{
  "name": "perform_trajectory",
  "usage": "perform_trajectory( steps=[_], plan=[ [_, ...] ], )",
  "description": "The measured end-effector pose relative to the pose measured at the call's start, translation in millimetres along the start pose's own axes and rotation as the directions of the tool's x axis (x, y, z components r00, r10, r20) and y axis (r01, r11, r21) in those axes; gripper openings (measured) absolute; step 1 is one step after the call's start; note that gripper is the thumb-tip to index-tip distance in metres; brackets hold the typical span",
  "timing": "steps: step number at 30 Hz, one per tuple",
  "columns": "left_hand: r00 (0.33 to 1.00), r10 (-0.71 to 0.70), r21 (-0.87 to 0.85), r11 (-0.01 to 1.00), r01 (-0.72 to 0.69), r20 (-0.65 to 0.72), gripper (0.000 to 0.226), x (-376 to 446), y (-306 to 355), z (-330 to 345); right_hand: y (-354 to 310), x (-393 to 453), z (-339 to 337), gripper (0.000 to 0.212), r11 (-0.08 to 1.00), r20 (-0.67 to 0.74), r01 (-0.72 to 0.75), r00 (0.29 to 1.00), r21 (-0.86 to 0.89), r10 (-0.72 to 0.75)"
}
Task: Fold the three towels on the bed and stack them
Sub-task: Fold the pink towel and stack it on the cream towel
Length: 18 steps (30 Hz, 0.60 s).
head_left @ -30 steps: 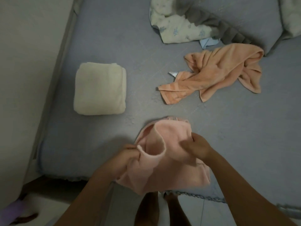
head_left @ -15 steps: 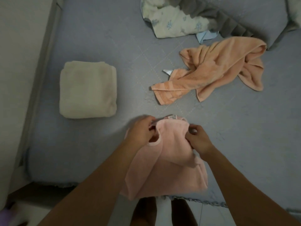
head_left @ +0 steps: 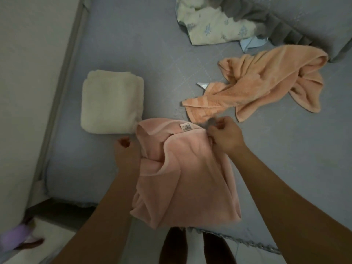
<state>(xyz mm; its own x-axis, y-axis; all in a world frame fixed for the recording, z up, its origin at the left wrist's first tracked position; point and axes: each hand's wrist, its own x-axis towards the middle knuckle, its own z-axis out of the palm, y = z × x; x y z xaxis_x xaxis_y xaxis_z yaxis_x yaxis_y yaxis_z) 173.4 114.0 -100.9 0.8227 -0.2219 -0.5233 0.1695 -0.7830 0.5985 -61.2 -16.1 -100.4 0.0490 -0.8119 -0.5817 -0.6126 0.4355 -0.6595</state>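
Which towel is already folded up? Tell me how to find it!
Look at the grey-blue bed, along its left edge by the wall. There sits the cream fluffy towel, folded into a neat square. The crumpled orange towel and the pink towel in the hands are still messy.

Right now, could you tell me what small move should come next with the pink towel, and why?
Probably draw the pink towel flat across the bed: the right hand pinches its labelled edge, the left hand holds its side, and it is bunched.
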Motion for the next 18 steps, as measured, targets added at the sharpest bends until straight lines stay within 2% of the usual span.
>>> perform_trajectory(
  steps=[2, 4, 6, 8, 10, 13, 14, 16, 18],
  plan=[
    [0.994, 0.105, 0.176, 0.979, -0.107, 0.018, 0.021, -7.9, -2.7, 1.2, 10.7, -9.0, 13.1, 0.04, 0.992, 0.126, -0.067, 0.989, -0.103, 0.08],
    [0.953, 0.228, 0.251, 0.928, -0.275, 0.199, 0.013, -20.6, -6.3, 5.3, 25.9, -20.7, 21.5, 0.055, 0.984, 0.177, -0.07, 0.979, -0.164, 0.099],
    [0.853, 0.319, 0.238, 0.867, -0.439, 0.412, 0.017, -34.7, -7.9, 10.6, 38.8, -31.3, 22.0, 0.054, 0.988, 0.17, -0.052, 0.983, -0.143, 0.077],
    [0.746, 0.316, 0.241, 0.811, -0.533, 0.586, 0.038, -43.1, -7.8, 15.4, 47.3, -39.7, 15.3, 0.038, 0.995, 0.134, -0.075, 0.987, -0.07, 0.083],
    [0.659, 0.261, 0.272, 0.76, -0.591, 0.705, 0.047, -41.7, -8.4, 19.1, 55.4, -43.5, 3.3, 0.026, 0.987, 0.12, -0.157, 0.98, -0.018, 0.158],
    [0.584, 0.239, 0.255, 0.728, -0.637, 0.775, 0.009, -36.9, -3.5, 19.2, 67.0, -42.2, -16.7, 0.013, 0.962, 0.23, -0.244, 0.936, -0.124, 0.267],
    [0.581, 0.244, 0.239, 0.738, -0.63, 0.777, 0.013, -37.1, -0.5, 18.6, 67.0, -40.6, -22.4, 0.011, 0.956, 0.254, -0.253, 0.925, -0.146, 0.283],
    [0.551, 0.272, 0.165, 0.77, -0.616, 0.789, 0.015, -39.3, 9.6, 15.9, 54.8, -35.6, -32.0, 0.014, 0.959, 0.221, -0.272, 0.933, -0.082, 0.283],
    [0.477, 0.303, 0.039, 0.812, -0.582, 0.825, 0.019, -47.4, 21.4, 12.6, 33.8, -28.3, -41.6, 0.025, 0.969, 0.149, -0.234, 0.964, 0.076, 0.221]
  ],
)
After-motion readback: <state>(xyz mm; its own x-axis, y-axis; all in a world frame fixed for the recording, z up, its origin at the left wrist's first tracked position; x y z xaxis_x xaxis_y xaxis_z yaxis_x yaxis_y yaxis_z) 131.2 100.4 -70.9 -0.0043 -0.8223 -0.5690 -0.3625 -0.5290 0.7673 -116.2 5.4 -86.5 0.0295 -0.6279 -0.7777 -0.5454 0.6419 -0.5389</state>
